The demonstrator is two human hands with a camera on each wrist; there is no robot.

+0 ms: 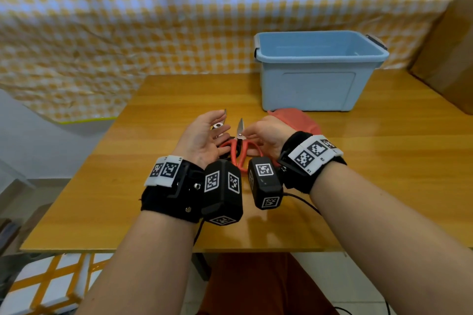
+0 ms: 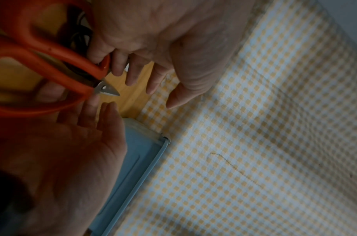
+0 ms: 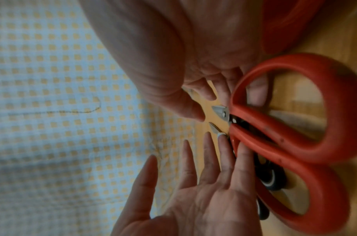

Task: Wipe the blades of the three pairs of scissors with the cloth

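Red-handled scissors (image 1: 239, 147) lie on the wooden table (image 1: 128, 199), blades shut and pointing away from me. My left hand (image 1: 207, 135) stands just left of them, palm turned right and fingers straight, holding nothing. It hides most of a dark-handled pair (image 1: 218, 125) whose blade tip shows above the fingers. My right hand (image 1: 266, 135) hovers on the right with relaxed fingers; in the right wrist view one finger lies behind the red scissors (image 3: 294, 143) handle loop. A red cloth (image 1: 294, 119) lies behind the right hand. I cannot make out a third pair.
An empty light blue plastic bin (image 1: 320, 71) stands at the back right of the table, right behind the cloth. A cardboard box (image 1: 450, 59) is at the far right. A yellow checked sheet (image 1: 128, 20) hangs behind the table.
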